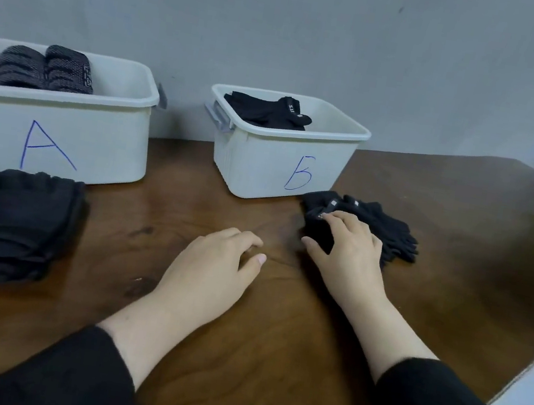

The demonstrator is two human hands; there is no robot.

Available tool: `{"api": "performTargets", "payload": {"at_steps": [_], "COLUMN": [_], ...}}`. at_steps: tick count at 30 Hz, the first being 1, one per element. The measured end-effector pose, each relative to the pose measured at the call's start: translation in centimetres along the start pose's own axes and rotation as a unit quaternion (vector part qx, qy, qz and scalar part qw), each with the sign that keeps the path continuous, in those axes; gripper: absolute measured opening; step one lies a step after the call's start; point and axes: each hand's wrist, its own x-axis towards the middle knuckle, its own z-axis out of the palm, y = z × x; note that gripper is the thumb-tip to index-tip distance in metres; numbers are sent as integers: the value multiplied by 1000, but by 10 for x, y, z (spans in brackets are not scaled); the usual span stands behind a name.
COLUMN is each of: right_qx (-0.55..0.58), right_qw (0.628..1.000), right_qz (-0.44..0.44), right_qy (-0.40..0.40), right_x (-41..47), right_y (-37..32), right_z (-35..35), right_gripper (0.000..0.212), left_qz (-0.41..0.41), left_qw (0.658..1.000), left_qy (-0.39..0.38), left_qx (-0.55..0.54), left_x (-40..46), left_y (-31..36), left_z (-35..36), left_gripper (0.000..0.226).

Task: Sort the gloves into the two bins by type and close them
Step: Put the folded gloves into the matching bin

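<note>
Sleeves, black, nearest the camera. Left hand rests on the wooden tabletop, fingers loosely curled, holding nothing. Right hand sits on the near end of a small stack of black gloves; its fingers curl over the cuff edge and the thumb hooks under, so it looks like a grip on the stack. That stack lies on the tabletop just beside the front right corner of bin B. At left, a bigger pile of dark gloves lies in front of bin A, unsorted.

Farther back: bin A holds a row of grey patterned gloves; bin B holds a few black ones. Both bins are open and no lids are visible.

Judgement: sorting is partway done. Both loose piles need binning, and closing is not yet done.
</note>
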Motion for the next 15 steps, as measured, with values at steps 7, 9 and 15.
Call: {"api": "performTargets", "payload": {"at_steps": [7, 9, 15], "right_qx": [-59, -40, 263], "right_qw": [998, 998, 933], "right_qz": [26, 35, 34], "right_qy": [26, 39, 245], "right_x": [23, 23, 12], "right_y": [1, 2, -22], "right_z": [13, 13, -22], "right_gripper": [27, 22, 20], "left_qz": [-15, -10, -24], "left_qw": [999, 999, 992], "left_qy": [1, 4, 53], "left_qx": [-41, -47, -110], "left_x": [-6, -7, -7], "left_y": [-8, -9, -4], "left_z": [-5, -5, -9], "left_gripper": [31, 31, 35]}}
